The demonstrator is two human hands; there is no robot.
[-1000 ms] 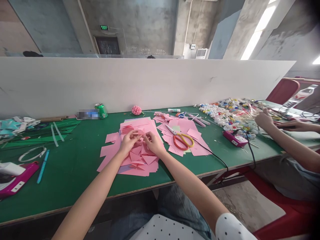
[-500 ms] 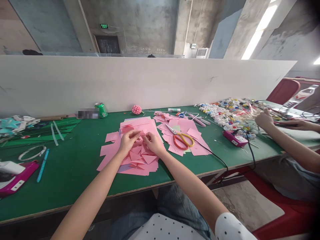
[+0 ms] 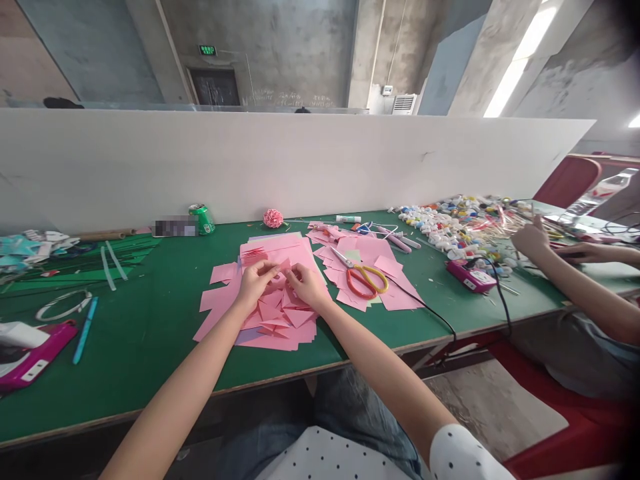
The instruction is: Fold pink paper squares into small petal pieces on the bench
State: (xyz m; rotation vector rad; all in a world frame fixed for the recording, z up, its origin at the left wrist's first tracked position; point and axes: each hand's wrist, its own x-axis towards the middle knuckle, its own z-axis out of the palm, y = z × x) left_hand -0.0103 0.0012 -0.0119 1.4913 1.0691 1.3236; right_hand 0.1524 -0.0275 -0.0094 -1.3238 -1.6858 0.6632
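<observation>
Between them, my left hand (image 3: 256,281) and my right hand (image 3: 304,283) pinch a small piece of pink paper (image 3: 285,265), fingertips close together. Below my hands lies a heap of folded pink paper pieces (image 3: 280,313), resting on larger pink sheets (image 3: 220,312). Just beyond my left hand is a cluster of thin folded paper points (image 3: 254,256). To the right of my right hand, scissors (image 3: 367,281) with red and yellow handles lie on cut pink paper. A pink paper flower ball (image 3: 273,218) sits behind the sheets.
A green can (image 3: 201,220) stands by the white partition (image 3: 300,167). A glue stick (image 3: 349,219) lies near it. To the left are a blue pen (image 3: 85,331) and a magenta power strip (image 3: 37,357). At right, a magenta socket box (image 3: 471,277), a bead pile (image 3: 450,223) and a co-worker's hands (image 3: 533,241).
My hands stay in nearly the same place, with only slight finger movement on the pink paper. The co-worker's hands at right shift a little.
</observation>
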